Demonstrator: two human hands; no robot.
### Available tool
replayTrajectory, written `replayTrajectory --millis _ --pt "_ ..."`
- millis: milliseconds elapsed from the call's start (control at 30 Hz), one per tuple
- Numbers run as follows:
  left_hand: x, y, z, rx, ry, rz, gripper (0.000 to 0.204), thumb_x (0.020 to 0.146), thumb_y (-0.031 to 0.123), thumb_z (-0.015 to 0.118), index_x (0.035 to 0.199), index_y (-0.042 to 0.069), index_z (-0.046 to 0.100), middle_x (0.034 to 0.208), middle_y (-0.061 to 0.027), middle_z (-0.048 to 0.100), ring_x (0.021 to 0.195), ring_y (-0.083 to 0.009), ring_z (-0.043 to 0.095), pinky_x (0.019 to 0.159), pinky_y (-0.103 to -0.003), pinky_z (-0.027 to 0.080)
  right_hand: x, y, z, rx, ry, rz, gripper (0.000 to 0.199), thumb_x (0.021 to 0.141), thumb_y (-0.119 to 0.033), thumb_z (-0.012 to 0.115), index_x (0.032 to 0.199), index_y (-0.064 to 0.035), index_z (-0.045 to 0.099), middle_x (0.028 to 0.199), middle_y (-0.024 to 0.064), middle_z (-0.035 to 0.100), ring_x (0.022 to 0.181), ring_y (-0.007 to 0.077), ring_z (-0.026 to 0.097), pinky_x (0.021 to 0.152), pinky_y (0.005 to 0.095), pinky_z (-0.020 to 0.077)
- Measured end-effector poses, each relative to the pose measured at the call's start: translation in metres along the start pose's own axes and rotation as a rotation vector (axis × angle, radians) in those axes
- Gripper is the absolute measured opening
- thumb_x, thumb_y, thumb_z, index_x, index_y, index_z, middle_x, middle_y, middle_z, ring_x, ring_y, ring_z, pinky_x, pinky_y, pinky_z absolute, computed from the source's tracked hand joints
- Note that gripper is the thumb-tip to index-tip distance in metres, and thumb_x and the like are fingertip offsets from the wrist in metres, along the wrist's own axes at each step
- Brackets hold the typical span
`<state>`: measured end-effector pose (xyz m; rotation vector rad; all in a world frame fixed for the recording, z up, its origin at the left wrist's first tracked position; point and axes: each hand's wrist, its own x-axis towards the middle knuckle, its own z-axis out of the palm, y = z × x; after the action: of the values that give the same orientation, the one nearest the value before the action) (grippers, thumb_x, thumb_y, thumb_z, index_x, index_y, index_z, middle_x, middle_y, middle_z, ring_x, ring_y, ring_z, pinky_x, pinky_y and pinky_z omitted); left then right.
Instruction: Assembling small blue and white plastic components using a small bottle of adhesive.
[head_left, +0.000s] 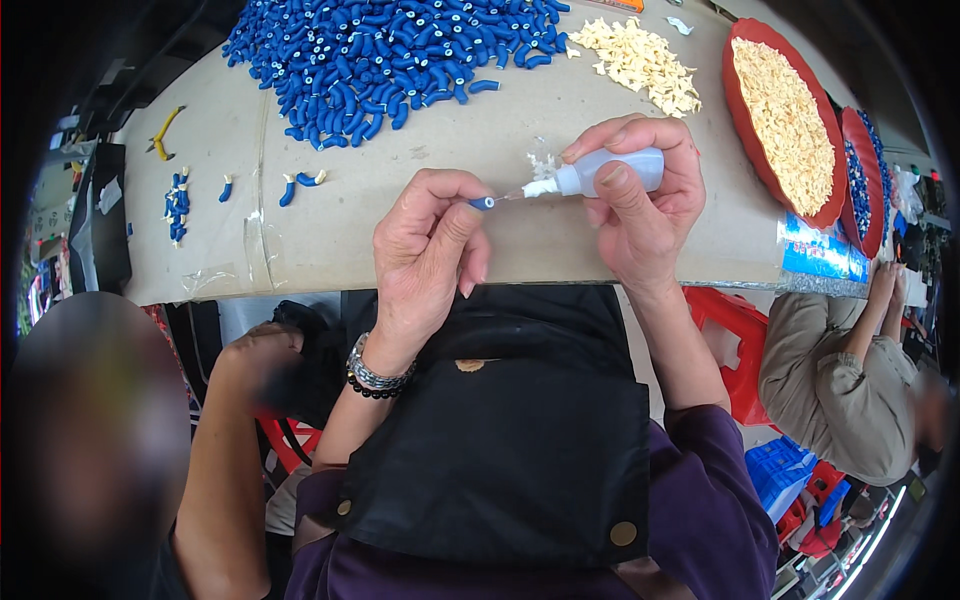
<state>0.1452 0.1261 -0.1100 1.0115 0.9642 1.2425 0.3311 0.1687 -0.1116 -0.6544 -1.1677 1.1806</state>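
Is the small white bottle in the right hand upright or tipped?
Tipped. The bottle lies almost sideways in the right hand, its nozzle pointing left at the small blue piece pinched by the left hand.

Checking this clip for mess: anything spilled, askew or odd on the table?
Nothing damaged. A small clump of whitish bits lies loose beside the glue bottle, apart from the cream pile; a few blue pieces sit away from the big blue heap.

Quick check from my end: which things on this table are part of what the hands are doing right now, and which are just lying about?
In use:
- small blue piece, pinched in left hand
- white squeeze bottle in right hand, nozzle at the piece
- blue pieces pile
- cream pieces pile

Lying about:
- yellow-handled pliers
- red tray of cream pieces
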Motion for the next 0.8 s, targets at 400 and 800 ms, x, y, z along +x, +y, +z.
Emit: replayTrajectory --millis 400,800 --pt "0.001 0.000 0.000 -0.002 0.001 -0.003 0.008 0.096 0.007 0.052 0.100 0.001 0.055 0.070 0.0000 0.053 0.047 -0.0030 0.047 0.038 -0.016 0.032 0.002 -0.001 0.001 -0.049 -0.006 -0.008 0.020 0.085 -0.007 0.066 0.099 -0.0047 0.051 0.090 0.0092 0.066 0.076 0.0099 0.060 0.063 0.0218 0.0480" --pt "-0.002 0.002 -0.005 -0.050 -0.017 -0.028 0.007 0.096 0.006 0.052 0.100 0.000 0.055 0.079 -0.0028 0.055 0.047 -0.0039 0.048 0.037 -0.016 0.033 0.030 -0.024 -0.019 0.162 0.263 0.137 0.047 0.075 0.002 0.071 0.117 -0.0011 0.049 0.091 0.0126 0.064 0.074 0.0187 0.064 0.067 0.0304 0.0516"
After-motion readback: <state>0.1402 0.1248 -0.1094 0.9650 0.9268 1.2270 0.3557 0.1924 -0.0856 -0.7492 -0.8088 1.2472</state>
